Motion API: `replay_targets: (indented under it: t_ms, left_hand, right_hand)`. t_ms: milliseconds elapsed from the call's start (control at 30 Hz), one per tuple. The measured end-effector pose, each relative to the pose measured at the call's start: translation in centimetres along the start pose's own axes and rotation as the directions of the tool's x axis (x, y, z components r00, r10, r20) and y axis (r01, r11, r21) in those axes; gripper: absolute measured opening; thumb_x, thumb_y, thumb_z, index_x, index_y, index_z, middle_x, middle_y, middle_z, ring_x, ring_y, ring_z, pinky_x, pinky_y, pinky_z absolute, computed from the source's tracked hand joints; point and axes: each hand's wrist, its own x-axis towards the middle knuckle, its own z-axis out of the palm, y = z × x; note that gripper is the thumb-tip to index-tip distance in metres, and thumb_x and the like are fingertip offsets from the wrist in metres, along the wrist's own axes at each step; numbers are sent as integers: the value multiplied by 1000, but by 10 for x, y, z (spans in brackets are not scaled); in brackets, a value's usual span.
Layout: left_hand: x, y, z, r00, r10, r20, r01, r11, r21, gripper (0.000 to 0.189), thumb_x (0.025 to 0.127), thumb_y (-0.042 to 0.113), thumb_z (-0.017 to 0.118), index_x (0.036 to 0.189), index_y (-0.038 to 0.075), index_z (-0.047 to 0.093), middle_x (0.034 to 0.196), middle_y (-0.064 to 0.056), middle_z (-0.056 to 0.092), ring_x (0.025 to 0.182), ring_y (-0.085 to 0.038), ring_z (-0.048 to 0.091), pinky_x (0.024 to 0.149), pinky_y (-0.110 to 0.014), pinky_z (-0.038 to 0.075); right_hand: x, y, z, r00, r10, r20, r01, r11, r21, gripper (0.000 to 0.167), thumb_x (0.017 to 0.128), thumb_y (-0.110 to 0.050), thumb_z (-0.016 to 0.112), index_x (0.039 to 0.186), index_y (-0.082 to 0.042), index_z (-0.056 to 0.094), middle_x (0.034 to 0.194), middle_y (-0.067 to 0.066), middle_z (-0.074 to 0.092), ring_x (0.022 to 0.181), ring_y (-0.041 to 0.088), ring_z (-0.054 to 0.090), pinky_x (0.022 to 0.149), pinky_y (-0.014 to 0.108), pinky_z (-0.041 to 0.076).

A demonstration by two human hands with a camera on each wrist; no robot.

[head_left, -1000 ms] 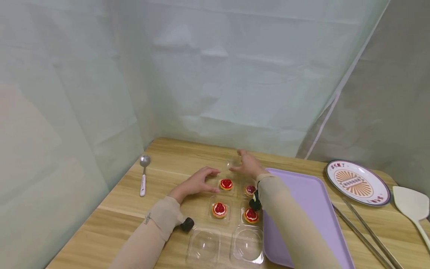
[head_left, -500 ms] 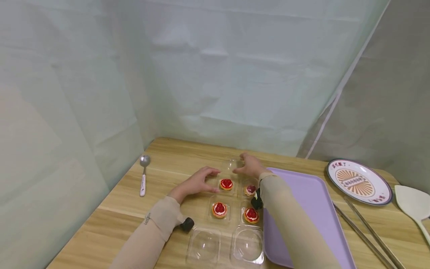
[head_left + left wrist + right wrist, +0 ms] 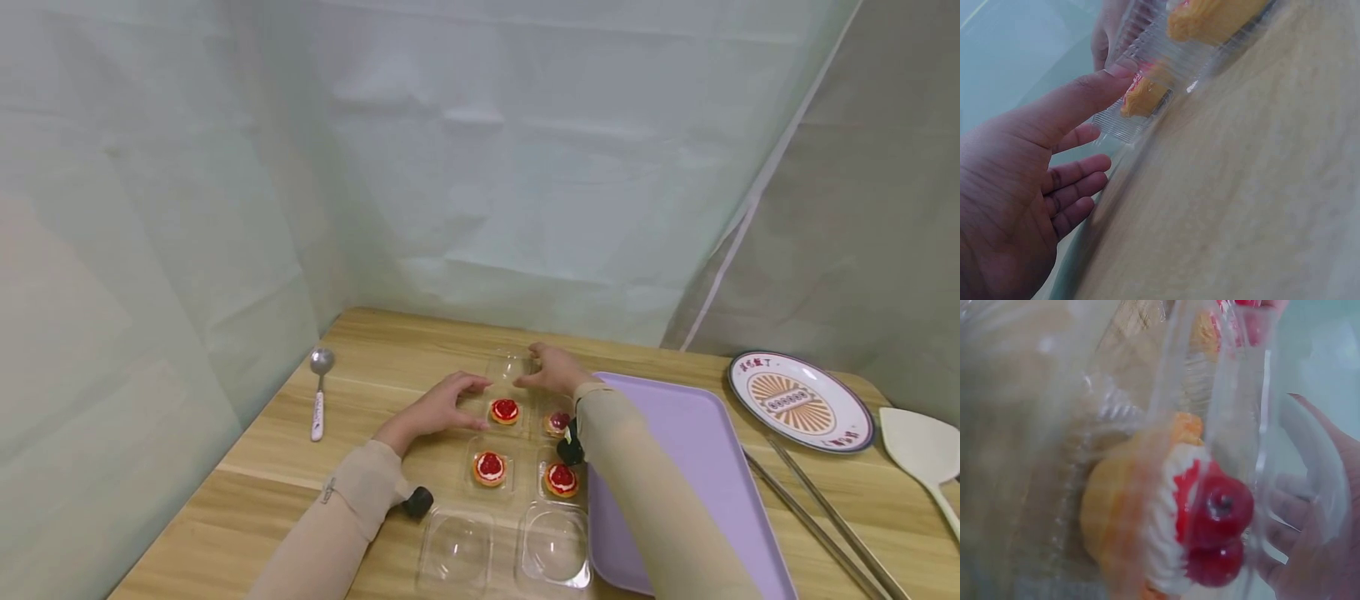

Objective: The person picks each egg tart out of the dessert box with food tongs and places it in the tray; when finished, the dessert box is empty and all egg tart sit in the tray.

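My left hand (image 3: pixel 444 406) is beside a clear plastic box holding a red berry tart (image 3: pixel 506 411), its thumb and fingers spread along the box's left side. In the left wrist view, the thumb overlaps the edge of the clear box (image 3: pixel 1147 47). Behind that tart stands a clear domed lid (image 3: pixel 510 365). Close by its right edge is my right hand (image 3: pixel 553 371), thumb and fingers spread apart. Below the right wrist, another tart (image 3: pixel 557 423) sits under clear plastic; the right wrist view shows its cherries (image 3: pixel 1216 519) close up.
Nearer me are two more boxed tarts, a left one (image 3: pixel 490 468) and a right one (image 3: pixel 561 480), with clear domed lids (image 3: pixel 455 546) in front. A purple tray (image 3: pixel 693 467) lies right, then metal tongs (image 3: pixel 825 521), a plate (image 3: pixel 798 404) and a white spatula (image 3: pixel 918 446). A spoon (image 3: pixel 320 392) lies left.
My right hand shifts slightly right, then a little back to the left. The clear lid beside it now shows more fully, farther left. My left hand stays in place.
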Motion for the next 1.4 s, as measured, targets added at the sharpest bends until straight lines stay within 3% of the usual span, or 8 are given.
replay_targets:
  t_ms: [700,1133,1400]
  left_hand:
    - [2,0,0,1000,-11,8,11,1000,-12,72,77,31,80,139,12,49,136,-12,52,131,-30,45,114,-51,33]
    - [-4,7,-12,1000,-14,-11,14,999,-30,74,78,31,80,141,12,46,140,-15,50,129,-35,45,109,-55,37]
    - [-9,23,-25,997,59,-41,-58,998,9,78,77,30,80,142,6,44,138,-21,48,123,-37,47,104,-55,41]
  right_hand:
    - [-5,4,-9,1000,7,13,-7,1000,8,86,83,-39,73,147,0,32,145,22,45,132,39,45,113,50,35]
    - [-12,-12,-26,992,-125,-33,122,989,-88,84,83,-38,73,144,6,35,140,25,49,130,39,48,112,47,36]
    - [-23,-24,-36,988,-154,-23,150,982,-111,83,83,-42,72,145,0,36,141,21,50,130,35,49,110,47,39]
